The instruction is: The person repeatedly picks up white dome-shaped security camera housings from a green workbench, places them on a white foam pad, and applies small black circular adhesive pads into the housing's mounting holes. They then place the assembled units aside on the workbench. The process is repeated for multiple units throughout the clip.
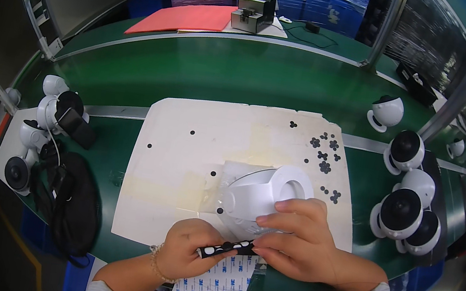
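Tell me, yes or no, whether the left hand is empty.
No, the left hand holds a black strip with white spots between its thumb and fingers.

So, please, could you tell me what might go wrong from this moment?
The white device is partly covered by the right hand in this view, so a small bump might shift it. The narrow black strip in the left hand could bend or slip. A loose black dot lies close beside the device on the white board and might get brushed away.
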Motion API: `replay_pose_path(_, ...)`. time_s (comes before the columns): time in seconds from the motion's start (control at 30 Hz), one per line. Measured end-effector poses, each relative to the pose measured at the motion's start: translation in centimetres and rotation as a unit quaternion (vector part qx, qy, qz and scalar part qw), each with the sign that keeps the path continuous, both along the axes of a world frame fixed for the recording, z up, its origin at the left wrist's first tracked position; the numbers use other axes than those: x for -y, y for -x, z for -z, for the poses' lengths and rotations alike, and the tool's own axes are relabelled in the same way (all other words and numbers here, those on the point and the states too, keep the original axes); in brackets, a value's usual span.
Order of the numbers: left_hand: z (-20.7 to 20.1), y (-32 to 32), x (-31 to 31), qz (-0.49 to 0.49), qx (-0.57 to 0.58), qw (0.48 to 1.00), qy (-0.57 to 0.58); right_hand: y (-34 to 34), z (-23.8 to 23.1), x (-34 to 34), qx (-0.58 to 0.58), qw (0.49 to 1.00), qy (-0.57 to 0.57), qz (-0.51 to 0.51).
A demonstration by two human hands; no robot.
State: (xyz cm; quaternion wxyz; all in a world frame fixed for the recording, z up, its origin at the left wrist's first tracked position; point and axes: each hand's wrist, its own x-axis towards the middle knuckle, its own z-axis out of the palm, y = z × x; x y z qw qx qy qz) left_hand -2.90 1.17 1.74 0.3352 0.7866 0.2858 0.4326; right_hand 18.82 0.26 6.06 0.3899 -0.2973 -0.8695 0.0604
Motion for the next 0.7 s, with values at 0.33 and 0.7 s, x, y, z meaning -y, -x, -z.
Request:
replay_pose_path(0.33,0.0,-0.3,0.0,-0.022,-0.037,0.999,-0.008,0.9,1.1,0.7,-0.067,0.996,-0.035,-0.037)
replay_pose_path(0.7,0.2,-0.1,0.1,-0.040,-0.047,0.998,0.011,0.2,1.5,0.6,0.043,0.991,-0.128,0.014)
